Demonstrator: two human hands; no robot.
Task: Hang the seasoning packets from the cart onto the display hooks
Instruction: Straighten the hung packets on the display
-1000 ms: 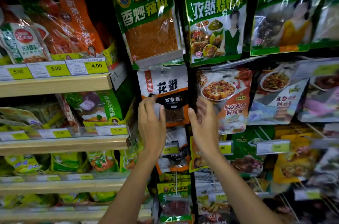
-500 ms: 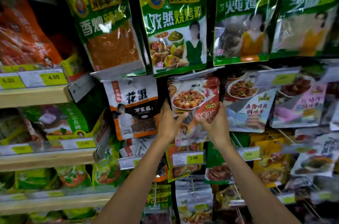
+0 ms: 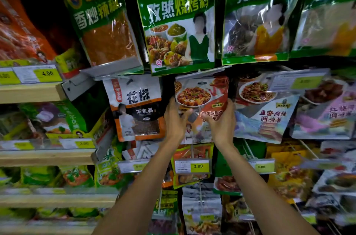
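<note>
A shop's seasoning wall, crowded with hanging pouches, stands beside wooden shelves (image 3: pixel 28 92) fronted with yellow price tags (image 3: pixel 47 73). At its centre a red seasoning packet (image 3: pixel 200 96) is held upright, long axis vertical, printed face outward, its slotted top just under a large green pouch (image 3: pixel 179 19). The left hand (image 3: pixel 174 119) grips its left edge and the right hand (image 3: pixel 221 121) its right, both low on the packet.

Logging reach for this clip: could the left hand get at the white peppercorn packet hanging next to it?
Probably yes. The white peppercorn packet hangs uncovered right beside the left hand, nothing between them, though that hand grips the red tofu-sauce packet and must release it first.
</note>
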